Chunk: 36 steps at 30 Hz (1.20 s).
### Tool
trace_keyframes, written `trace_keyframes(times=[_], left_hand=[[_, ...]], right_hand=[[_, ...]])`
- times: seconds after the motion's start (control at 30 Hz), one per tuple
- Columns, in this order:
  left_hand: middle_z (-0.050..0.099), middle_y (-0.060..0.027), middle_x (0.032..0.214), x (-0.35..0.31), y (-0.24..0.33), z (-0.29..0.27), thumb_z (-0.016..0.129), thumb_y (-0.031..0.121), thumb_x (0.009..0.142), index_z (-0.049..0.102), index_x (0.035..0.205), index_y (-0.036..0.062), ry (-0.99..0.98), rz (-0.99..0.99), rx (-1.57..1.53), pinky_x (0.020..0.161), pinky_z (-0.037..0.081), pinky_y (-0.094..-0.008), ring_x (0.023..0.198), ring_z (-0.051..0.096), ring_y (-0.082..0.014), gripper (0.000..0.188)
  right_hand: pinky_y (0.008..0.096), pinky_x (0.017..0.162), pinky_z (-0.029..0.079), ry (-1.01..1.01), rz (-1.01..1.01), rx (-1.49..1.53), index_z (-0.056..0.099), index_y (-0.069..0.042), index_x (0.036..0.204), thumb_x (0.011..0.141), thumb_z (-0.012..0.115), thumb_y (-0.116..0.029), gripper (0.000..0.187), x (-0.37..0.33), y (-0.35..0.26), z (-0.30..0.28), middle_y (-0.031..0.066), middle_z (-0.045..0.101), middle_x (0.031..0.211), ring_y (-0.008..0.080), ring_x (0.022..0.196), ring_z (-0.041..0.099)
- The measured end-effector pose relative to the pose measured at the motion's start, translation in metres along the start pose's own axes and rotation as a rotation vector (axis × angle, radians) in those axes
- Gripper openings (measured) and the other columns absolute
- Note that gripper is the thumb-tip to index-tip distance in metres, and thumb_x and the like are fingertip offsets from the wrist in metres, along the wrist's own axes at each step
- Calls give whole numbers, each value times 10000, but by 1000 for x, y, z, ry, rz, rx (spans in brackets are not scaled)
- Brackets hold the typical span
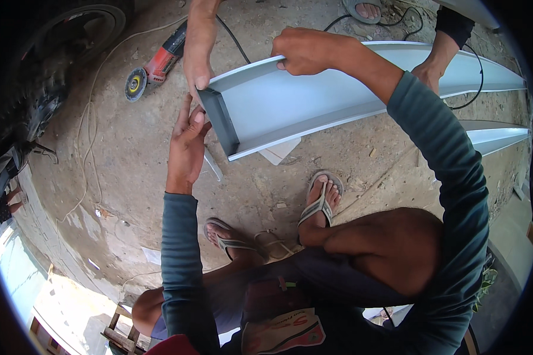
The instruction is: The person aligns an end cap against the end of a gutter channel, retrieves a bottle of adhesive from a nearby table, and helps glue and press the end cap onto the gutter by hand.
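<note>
While clasping the pale-blue metal trough with right hand, touches its already-upright grey end wall with left hand, not yet releasing.

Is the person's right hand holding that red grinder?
No, the right hand grips the edge of the metal tray, while the red grinder lies on the ground.

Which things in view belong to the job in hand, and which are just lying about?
In the job:
pale trough
left hand, at its closed end
right hand, gripping its rim
another person's hand, at its corner
black-sleeved hand, over it

Apparently lying about:
angle grinder, on the ground, perhaps a job tool
second pale piece, at right
white flat piece, on the ground
</note>
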State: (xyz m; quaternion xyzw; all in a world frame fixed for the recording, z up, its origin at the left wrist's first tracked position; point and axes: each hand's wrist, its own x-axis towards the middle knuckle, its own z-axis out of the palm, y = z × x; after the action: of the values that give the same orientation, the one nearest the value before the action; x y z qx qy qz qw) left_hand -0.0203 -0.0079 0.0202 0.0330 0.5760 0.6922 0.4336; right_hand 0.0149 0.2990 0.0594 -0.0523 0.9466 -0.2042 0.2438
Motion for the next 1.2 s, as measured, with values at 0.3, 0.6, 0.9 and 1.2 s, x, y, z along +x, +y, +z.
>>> trace_keyframes(times=[0.3,0.6,0.9,1.2], left_hand=[[238,-174,1648,8,2,-4,611,370,979,60,1602,-46,23,2,63,1234,76,-463,1520,206,-290,930],[516,-184,1455,15,8,-3,686,342,950,202,1600,10,54,14,138,1173,227,-399,1354,436,-256,876],[603,-75,1297,3,11,4,680,222,982,587,1395,36,183,247,244,985,475,-307,1104,598,-149,463],[614,-91,1211,9,-1,-8,618,131,1008,625,1356,30,115,478,338,1006,449,-308,1140,583,-181,363]], right_hand=[[485,791,554,175,-39,-95,732,56,883,891,666,-90,160,-4,0,14,257,696,827,415,843,701],[466,798,557,296,-88,-102,724,14,831,821,679,-67,93,-13,1,18,220,702,826,388,854,708],[477,774,556,174,-33,-149,726,16,876,849,696,-70,95,-14,-6,11,230,694,797,399,806,701],[490,736,549,208,-99,-182,686,12,861,759,672,8,103,-9,-8,16,245,678,779,417,766,685]])
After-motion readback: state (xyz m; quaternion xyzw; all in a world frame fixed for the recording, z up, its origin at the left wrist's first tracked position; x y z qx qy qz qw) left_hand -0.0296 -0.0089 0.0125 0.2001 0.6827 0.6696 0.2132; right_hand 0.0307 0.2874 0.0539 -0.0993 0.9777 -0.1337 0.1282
